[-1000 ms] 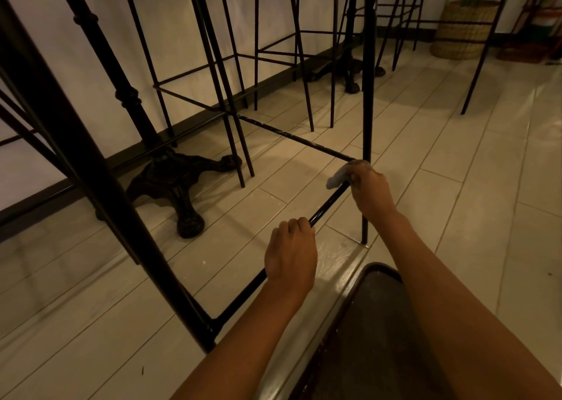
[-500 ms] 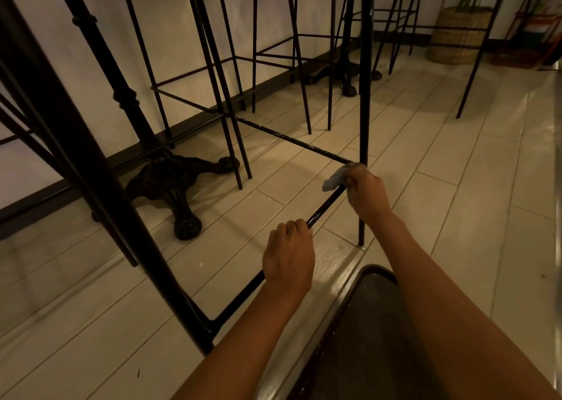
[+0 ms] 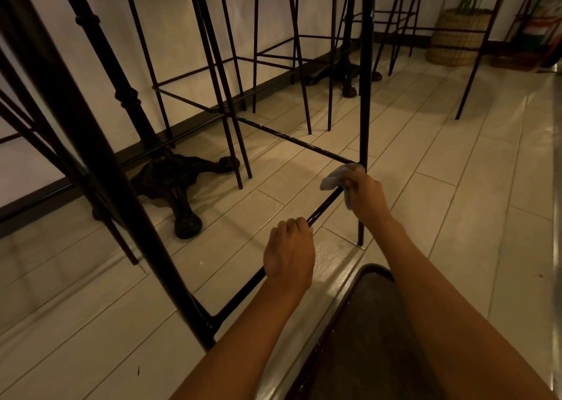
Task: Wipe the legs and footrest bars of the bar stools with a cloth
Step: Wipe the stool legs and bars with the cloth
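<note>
While the left grip point(image 3: 289, 253) curls closed around the footrest bar point(image 3: 324, 206), apparently as a brace, the right grip point(image 3: 366, 194) pinches the cloth point(image 3: 333, 179) against that bar's far end beside the leg point(image 3: 364, 95), evidently to wipe the joint.

We've got our left hand point(image 3: 289, 247) curled around the near footrest bar point(image 3: 322, 209) of the stool, about mid-bar. Our right hand point(image 3: 366, 197) holds a pale cloth point(image 3: 333, 179) at the corner where that bar meets the upright leg point(image 3: 365, 95). It's pretty dim, so we can't tell if the cloth wraps fully round the bar. Further left, an ornate table base point(image 3: 173, 183) sits on the tiled floor point(image 3: 486, 186) by the wall, and there's a woven basket point(image 3: 459, 37) far right.
</note>
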Tool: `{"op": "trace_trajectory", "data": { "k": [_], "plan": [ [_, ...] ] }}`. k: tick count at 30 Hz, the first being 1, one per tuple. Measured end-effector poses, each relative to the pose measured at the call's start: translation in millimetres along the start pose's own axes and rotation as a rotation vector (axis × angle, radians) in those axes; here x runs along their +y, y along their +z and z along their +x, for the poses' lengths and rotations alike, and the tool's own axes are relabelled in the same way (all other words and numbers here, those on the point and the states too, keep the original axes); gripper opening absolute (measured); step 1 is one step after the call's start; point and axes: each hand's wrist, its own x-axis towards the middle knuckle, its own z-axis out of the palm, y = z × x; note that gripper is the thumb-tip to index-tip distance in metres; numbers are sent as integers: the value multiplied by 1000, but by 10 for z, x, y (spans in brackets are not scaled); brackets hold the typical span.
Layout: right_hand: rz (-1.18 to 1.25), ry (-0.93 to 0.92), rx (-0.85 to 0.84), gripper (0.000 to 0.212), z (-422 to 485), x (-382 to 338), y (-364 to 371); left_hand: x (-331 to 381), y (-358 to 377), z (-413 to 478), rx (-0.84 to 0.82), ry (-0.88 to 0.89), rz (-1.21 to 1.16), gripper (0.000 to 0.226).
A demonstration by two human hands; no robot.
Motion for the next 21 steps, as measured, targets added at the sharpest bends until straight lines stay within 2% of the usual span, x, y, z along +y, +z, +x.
{"op": "trace_trajectory", "data": {
  "k": [8,12,17,21],
  "plan": [
    [7,13,-10,23,-210,-236,47,4,-79,-9,-27,12,-32,18],
    [3,21,-42,21,-298,-298,74,15,-174,43,-121,-41,-206,48],
    [32,0,-41,24,-400,-377,69,0,-283,117,-274,-176,-493,60],
    [104,-56,-12,21,-530,-448,55,-19,-327,179,-335,-240,-597,65]
  ]
}}
